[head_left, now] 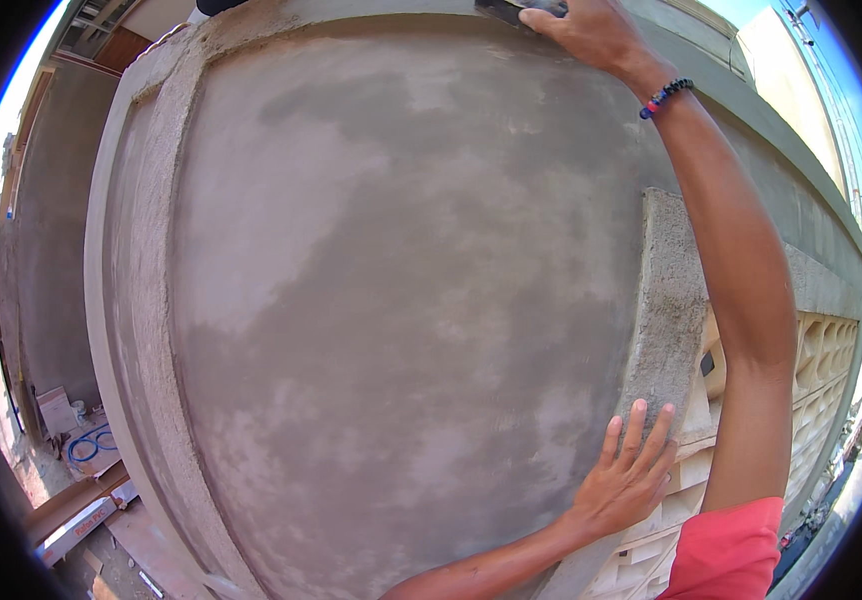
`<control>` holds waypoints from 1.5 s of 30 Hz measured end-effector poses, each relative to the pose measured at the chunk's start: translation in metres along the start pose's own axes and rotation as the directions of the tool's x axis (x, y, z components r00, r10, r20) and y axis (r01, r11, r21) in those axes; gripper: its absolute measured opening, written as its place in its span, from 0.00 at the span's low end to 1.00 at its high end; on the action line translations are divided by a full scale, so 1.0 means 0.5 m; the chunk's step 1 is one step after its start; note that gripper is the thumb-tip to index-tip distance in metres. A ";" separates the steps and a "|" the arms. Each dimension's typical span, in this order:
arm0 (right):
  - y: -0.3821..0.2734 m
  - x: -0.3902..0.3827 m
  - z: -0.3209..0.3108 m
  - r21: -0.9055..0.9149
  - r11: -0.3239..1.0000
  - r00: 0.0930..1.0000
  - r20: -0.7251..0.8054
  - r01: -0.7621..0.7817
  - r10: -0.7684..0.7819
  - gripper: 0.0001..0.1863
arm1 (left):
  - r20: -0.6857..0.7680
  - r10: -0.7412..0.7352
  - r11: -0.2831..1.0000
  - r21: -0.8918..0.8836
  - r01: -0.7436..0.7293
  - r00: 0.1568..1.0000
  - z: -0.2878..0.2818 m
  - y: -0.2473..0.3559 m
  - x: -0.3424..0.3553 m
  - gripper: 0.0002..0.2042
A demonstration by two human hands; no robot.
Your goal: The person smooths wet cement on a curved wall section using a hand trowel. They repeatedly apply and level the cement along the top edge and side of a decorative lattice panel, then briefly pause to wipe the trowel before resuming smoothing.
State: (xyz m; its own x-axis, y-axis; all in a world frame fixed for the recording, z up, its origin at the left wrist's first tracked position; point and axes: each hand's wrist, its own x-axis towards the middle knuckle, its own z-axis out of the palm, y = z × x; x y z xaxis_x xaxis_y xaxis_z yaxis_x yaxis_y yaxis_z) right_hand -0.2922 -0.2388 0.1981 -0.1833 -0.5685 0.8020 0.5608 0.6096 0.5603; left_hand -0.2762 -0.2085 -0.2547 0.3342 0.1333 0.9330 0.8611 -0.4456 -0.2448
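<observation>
A grey cement-plastered wall panel [401,250] fills the middle of the view, blotched with darker damp-looking patches and paler ones. At the top edge of the picture my right hand [591,38], with a beaded bracelet on its wrist, is closed on a dark, flat trowel [499,12]. The trowel lies along the upper border of the panel; part of it and of the hand is cut off by the frame. Lower right, my left hand [629,472] rests with fingers spread at the foot of a rough raised plaster band [666,290]. Nothing is in it.
Pale openwork ventilation blocks [823,345] stand to the right, behind my right forearm. A rough raised border [163,220] runs down the panel's left side. Farther left on the ground lie a coiled blue hose [91,442] and a long box [76,530]. Overhead cables [836,90] show upper right.
</observation>
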 end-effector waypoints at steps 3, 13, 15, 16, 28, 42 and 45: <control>0.275 -0.110 -0.034 -0.147 0.986 0.993 -0.101 -0.073 0.058 0.23 | -0.008 -0.008 0.996 0.091 0.009 1.000 0.011 -0.015 -0.002 0.20; -0.107 0.094 0.111 0.158 0.986 0.988 -0.139 -0.045 0.067 0.18 | -0.097 -0.020 0.998 -0.056 0.015 0.995 0.010 -0.029 -0.002 0.16; -0.161 0.098 0.098 0.254 0.967 1.000 -0.004 0.003 -0.002 0.18 | -0.085 -0.041 0.999 -0.036 0.038 0.996 -0.001 -0.046 -0.004 0.16; -0.127 0.082 0.090 0.129 0.992 1.000 0.019 0.002 -0.005 0.21 | -0.028 -0.024 1.000 0.006 0.024 0.999 -0.004 -0.044 -0.006 0.18; -0.232 0.186 0.150 -0.040 0.983 0.978 -0.116 -0.182 0.176 0.19 | -0.052 0.023 0.999 -0.047 -0.025 0.998 -0.015 -0.034 -0.004 0.19; -0.208 0.179 0.139 -0.033 0.980 0.979 -0.069 -0.195 0.192 0.19 | 0.104 0.187 0.834 -0.543 -0.102 0.977 -0.200 0.047 -0.262 0.21; -0.309 0.175 0.141 0.151 0.985 0.997 -0.014 0.082 -0.081 0.19 | 0.126 0.177 0.825 -0.559 -0.078 0.976 -0.255 -0.001 -0.314 0.20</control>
State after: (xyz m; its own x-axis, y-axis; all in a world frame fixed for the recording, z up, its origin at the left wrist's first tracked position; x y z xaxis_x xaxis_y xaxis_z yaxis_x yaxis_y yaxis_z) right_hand -0.4517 -0.3437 0.1961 -0.2166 -0.6235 0.7513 0.4153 0.6376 0.6489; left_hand -0.3781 -0.3421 -0.3674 0.5267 0.1625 0.8344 0.4706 -0.8731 -0.1271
